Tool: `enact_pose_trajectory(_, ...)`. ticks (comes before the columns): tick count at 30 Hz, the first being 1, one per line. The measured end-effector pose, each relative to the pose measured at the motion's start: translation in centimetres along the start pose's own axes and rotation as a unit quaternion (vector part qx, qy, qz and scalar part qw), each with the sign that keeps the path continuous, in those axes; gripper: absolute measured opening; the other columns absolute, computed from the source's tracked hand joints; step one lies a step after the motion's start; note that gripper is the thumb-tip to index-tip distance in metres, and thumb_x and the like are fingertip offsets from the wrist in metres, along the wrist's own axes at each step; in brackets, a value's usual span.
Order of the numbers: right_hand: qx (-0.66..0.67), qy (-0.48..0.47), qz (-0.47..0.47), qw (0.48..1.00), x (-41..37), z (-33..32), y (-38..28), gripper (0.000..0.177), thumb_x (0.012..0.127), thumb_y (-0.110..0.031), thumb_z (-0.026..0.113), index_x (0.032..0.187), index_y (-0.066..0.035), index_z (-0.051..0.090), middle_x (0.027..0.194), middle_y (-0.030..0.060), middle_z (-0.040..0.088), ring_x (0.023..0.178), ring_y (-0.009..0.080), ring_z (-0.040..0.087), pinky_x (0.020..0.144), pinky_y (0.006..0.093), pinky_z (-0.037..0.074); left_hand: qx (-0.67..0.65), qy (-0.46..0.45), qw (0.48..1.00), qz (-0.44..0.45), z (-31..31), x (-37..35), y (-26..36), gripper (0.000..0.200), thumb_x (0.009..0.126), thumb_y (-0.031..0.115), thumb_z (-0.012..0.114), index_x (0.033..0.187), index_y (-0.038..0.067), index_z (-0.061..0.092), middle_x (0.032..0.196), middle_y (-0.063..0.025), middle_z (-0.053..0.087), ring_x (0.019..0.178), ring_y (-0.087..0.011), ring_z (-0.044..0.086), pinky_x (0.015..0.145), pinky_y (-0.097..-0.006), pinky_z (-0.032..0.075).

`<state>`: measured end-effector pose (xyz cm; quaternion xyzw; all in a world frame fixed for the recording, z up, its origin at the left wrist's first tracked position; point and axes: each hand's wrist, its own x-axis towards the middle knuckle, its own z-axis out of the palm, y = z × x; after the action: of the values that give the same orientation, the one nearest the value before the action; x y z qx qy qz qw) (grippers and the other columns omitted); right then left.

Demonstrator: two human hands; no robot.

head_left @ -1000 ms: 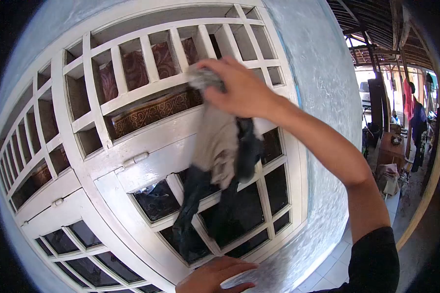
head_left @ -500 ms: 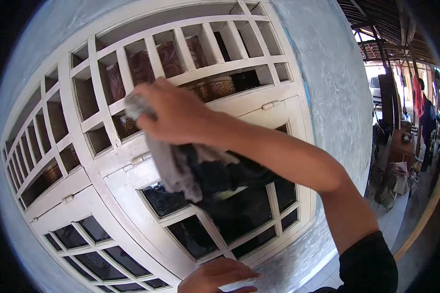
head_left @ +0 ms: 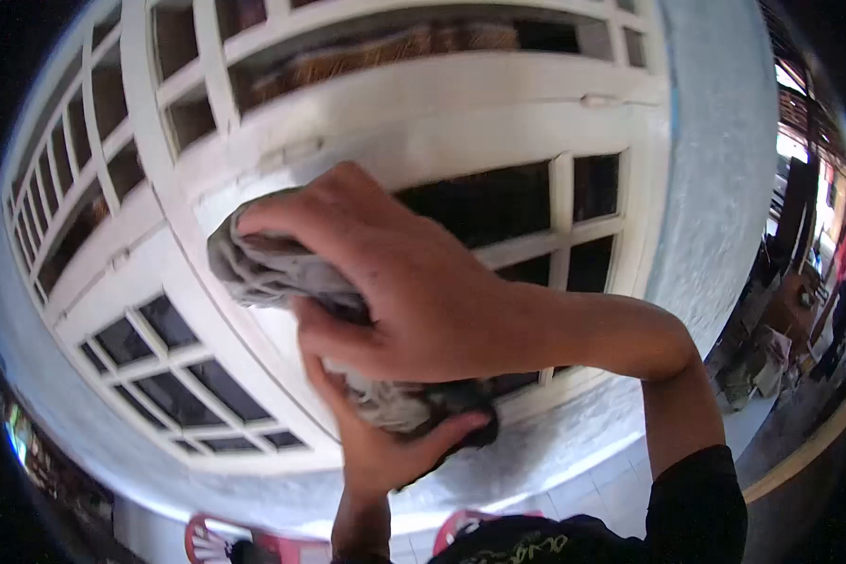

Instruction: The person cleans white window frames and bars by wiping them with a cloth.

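Note:
My right hand (head_left: 414, 273) is closed round a bunched grey cloth (head_left: 263, 258), in front of the upper part of a white window shutter with dark panes (head_left: 484, 202). Below it, my left hand (head_left: 381, 451) grips the lower part of the cloth, where grey and black fabric shows between thumb and fingers. My right forearm crosses in front of the panes and hides part of them. Whether the cloth touches the shutter cannot be made out.
Above the shutter runs a white slatted vent (head_left: 211, 56) with patterned fabric behind it. A second paned shutter (head_left: 174, 371) is at left. Red plastic chairs (head_left: 202, 540) stand below. Beyond the pale blue wall (head_left: 719, 179), clutter (head_left: 771, 357) lies at right.
My right hand has come down from the vent slats with the cloth, which is now bunched up. My left hand has risen and taken hold of its lower part. The view has shifted downward.

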<state>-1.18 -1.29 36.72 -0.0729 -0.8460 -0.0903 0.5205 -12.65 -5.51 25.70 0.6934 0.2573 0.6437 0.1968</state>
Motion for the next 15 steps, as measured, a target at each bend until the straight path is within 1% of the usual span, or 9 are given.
enact_pose_trajectory(1,0.007,-0.008,0.011,1.000,-0.6,0.0,0.4,0.051,0.074,-0.014,0.065,0.119,-0.006,0.041,0.103,0.0181,0.045,0.084,0.0282,0.059,0.062,0.0357,0.054,0.130,-0.019,0.991,0.036,0.2,-0.3,-0.6,0.127,0.057,0.020,0.088,0.139,-0.002,-0.007,0.139,-0.0220,0.013,0.128,-0.0291,0.025,0.102,-0.0385,0.028)
enact_pose_trajectory(3,0.021,-0.025,0.034,0.999,-1.9,-0.2,1.2,0.054,0.076,-0.022,0.067,0.122,-0.009,0.040,0.106,0.0173,0.045,0.090,0.0276,0.055,0.070,0.0365,0.052,-0.032,0.004,0.999,0.038,1.8,-0.3,-2.3,0.116,0.064,0.011,0.081,0.139,-0.002,-0.006,0.137,-0.0222,0.016,0.127,-0.0290,0.028,0.101,-0.0383,0.031)
enact_pose_trajectory(4,0.027,-0.028,0.050,0.998,-2.3,-0.5,1.6,0.056,0.077,-0.025,0.067,0.123,-0.010,0.039,0.106,0.0170,0.045,0.092,0.0277,0.054,0.073,0.0373,0.051,-0.131,-0.009,0.991,0.010,2.2,0.0,-2.1,0.106,0.068,0.003,0.073,0.139,-0.001,-0.006,0.136,-0.0217,0.020,0.126,-0.0289,0.031,0.100,-0.0376,0.033)
enact_pose_trajectory(5,0.030,-0.030,0.065,0.997,-2.8,-1.2,1.9,0.058,0.079,-0.028,0.067,0.125,-0.010,0.038,0.106,0.0168,0.045,0.093,0.0277,0.052,0.076,0.0381,0.049,-0.141,-0.011,0.990,0.000,2.2,0.0,-2.3,0.105,0.069,0.002,0.072,0.139,-0.001,-0.007,0.136,-0.0215,0.020,0.126,-0.0286,0.032,0.100,-0.0374,0.033)
enact_pose_trajectory(6,0.058,-0.083,0.164,0.981,-3.2,-2.5,1.5,0.069,0.078,-0.024,0.072,0.133,-0.008,0.034,0.124,0.0126,0.045,0.119,0.0218,0.043,0.091,0.0343,0.043,-0.151,-0.014,0.988,-0.009,2.3,0.1,-2.7,0.104,0.069,0.000,0.070,0.139,0.000,-0.007,0.135,-0.0213,0.021,0.126,-0.0284,0.032,0.100,-0.0371,0.034)
enact_pose_trajectory(9,0.030,-0.076,0.162,0.983,-4.7,-3.8,2.7,0.076,0.077,-0.039,0.069,0.136,-0.013,0.028,0.118,0.0201,0.044,0.108,0.0311,0.049,0.085,0.0405,0.046,-0.200,-0.009,0.979,-0.029,3.1,0.2,-3.3,0.106,0.068,0.002,0.069,0.140,0.003,-0.009,0.135,-0.0200,0.022,0.127,-0.0272,0.031,0.102,-0.0380,0.032)
enact_pose_trajectory(10,0.058,-0.092,0.220,0.969,-4.7,-4.6,2.3,0.080,0.076,-0.040,0.071,0.137,-0.015,0.027,0.125,0.0206,0.042,0.116,0.0307,0.047,0.089,0.0408,0.045,-0.207,-0.005,0.978,-0.023,3.5,0.1,-3.6,0.107,0.068,0.003,0.070,0.140,0.003,-0.009,0.135,-0.0198,0.023,0.127,-0.0272,0.031,0.102,-0.0381,0.031)
enact_pose_trajectory(12,0.085,-0.088,0.253,0.960,-4.8,-5.7,1.2,0.074,0.077,-0.024,0.072,0.136,-0.011,0.029,0.126,0.0172,0.043,0.109,0.0214,0.051,0.089,0.0342,0.045,-0.189,-0.001,0.982,-0.005,4.3,-0.3,-4.7,0.111,0.065,0.010,0.074,0.139,0.002,-0.008,0.136,-0.0191,0.020,0.128,-0.0272,0.028,0.104,-0.0388,0.027)
enact_pose_trajectory(15,0.141,-0.082,0.288,0.944,-5.5,-7.0,0.7,0.068,0.081,-0.012,0.068,0.137,-0.009,0.030,0.125,0.0167,0.046,0.104,0.0151,0.054,0.088,0.0283,0.045,-0.041,0.007,0.997,0.065,5.1,-1.1,-6.1,0.111,0.065,0.012,0.076,0.139,0.001,-0.007,0.136,-0.0187,0.016,0.127,-0.0273,0.025,0.104,-0.0386,0.023)
